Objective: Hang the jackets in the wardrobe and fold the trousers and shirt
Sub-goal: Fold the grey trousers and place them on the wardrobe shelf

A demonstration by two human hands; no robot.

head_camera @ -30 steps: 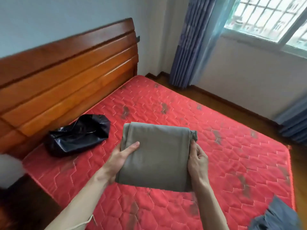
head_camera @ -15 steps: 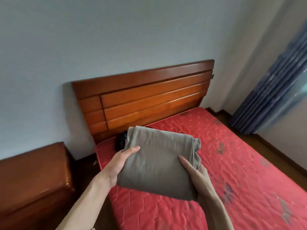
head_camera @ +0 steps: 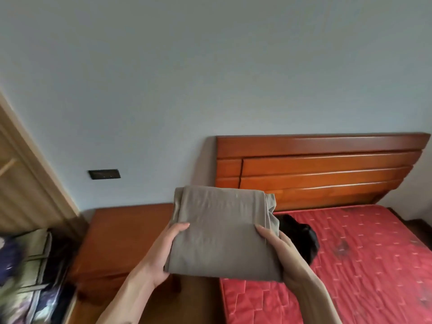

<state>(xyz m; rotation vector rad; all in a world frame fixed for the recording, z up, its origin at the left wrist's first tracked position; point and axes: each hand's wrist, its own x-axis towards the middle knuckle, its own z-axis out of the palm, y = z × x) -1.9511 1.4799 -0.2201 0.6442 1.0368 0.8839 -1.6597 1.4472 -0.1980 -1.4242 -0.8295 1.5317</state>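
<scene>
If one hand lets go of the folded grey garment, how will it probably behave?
The garment looks like soft cloth, so it would probably sag and unfold. Both the left hand and right hand support it from its sides, which suggests floppiness. Loose layers at its right edge may slip out first.

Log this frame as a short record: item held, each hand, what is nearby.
item: folded grey-brown garment, held in the air
left hand: grips its left edge, thumb on top
right hand: grips its right edge, thumb on top
below: wooden bedside cabinet and edge of the red mattress
behind: wooden headboard, black bag on the mattress
far left: blurred, unclear
</scene>
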